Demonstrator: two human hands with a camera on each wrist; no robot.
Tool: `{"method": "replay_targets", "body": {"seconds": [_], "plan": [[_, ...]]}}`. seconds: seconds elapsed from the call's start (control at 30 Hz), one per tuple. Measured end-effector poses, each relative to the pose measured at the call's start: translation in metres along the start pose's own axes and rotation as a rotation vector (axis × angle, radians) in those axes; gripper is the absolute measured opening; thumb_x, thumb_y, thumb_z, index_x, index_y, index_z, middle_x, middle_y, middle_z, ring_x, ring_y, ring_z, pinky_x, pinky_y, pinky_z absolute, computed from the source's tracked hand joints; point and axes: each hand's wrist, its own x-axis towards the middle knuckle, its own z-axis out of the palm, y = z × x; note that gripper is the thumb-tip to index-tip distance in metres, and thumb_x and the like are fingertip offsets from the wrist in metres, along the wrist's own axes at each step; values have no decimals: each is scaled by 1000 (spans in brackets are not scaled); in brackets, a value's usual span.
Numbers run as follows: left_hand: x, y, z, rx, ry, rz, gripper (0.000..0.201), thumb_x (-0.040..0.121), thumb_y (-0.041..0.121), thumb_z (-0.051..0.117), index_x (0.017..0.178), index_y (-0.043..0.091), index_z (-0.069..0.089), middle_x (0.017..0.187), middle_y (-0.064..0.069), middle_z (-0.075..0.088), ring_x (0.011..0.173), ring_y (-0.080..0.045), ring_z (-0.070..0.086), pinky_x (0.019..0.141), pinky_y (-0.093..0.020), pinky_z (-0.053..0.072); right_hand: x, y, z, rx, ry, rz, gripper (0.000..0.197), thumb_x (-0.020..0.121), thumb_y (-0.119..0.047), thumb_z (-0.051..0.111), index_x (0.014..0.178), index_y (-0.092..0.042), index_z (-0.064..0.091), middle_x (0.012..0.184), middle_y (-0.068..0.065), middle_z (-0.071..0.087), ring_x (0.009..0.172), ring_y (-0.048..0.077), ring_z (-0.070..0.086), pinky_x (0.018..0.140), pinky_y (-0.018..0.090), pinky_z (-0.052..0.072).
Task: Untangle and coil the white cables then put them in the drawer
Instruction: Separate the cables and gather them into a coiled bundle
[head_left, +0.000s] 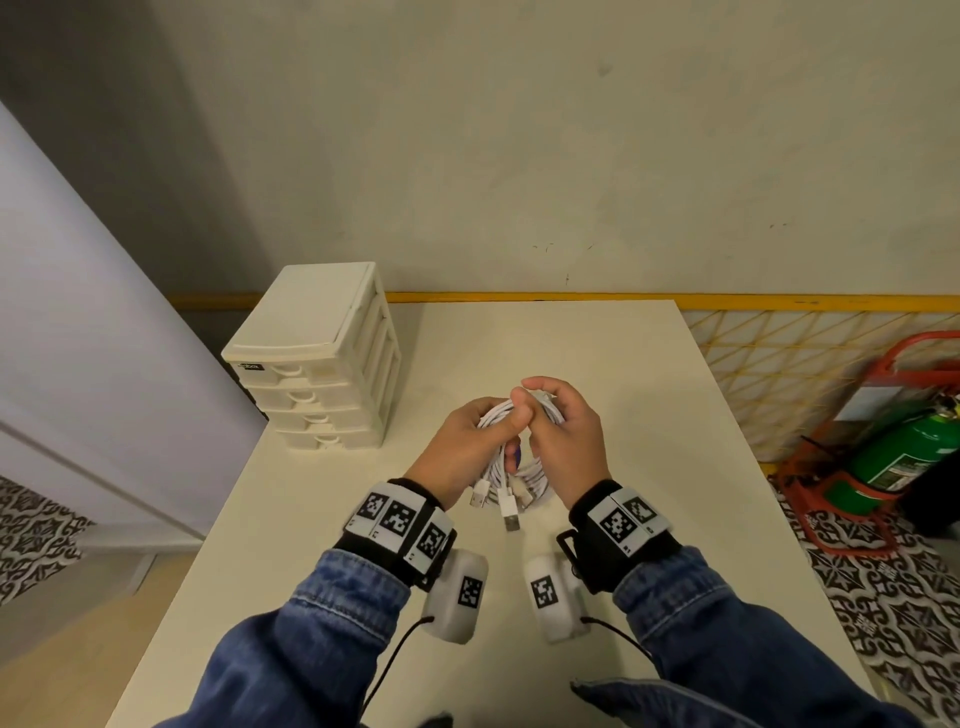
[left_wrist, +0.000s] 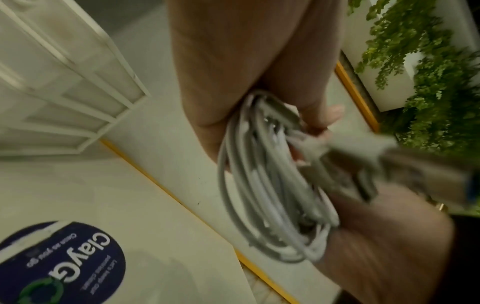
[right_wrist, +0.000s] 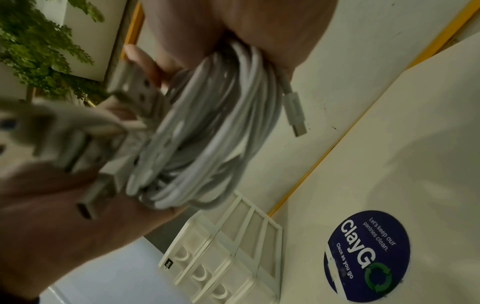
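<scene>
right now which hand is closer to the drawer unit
Left. The left hand grips the white cables just right of the drawer unit; the right hand holds the same bundle on its far side, farther from the unit.

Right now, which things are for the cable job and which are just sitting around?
For the job:
white cables, coiled in a bundle
left hand and right hand, both gripping the bundle
drawer unit, drawers all closed
table

Just lying about:
green fire extinguisher in its red stand
round blue sticker
green plant
</scene>
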Motion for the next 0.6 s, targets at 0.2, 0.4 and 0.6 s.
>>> {"method": "replay_targets", "body": {"seconds": [0.2,0.4,0.6], "plan": [[-1,-1,24,-73,146,107,19,86,31,66,92,15,72,48,1,48,42,-14,40,50,-28,38,-4,-1,-11,13,-15,3,14,87,-32,61,101,-30,63,78,-8,63,59,3,56,60,22,44],[-5,4,32,-200,314,136,21,89,22,64,100,8,73,51,-4,48,39,-9,38,41,-19,38,-19,-4,-16,116,-173,-56,38,88,-40,47,124,-29,52,113,-2,63,100,9,63,81,21,51],[-13,7,22,-236,320,145,26,85,32,66,97,10,73,48,-1,44,42,-12,37,43,-22,37,-23,-15,2,171,-94,-94,32,82,-35,60,112,-24,58,101,-4,65,86,-2,63,71,12,49]]}}
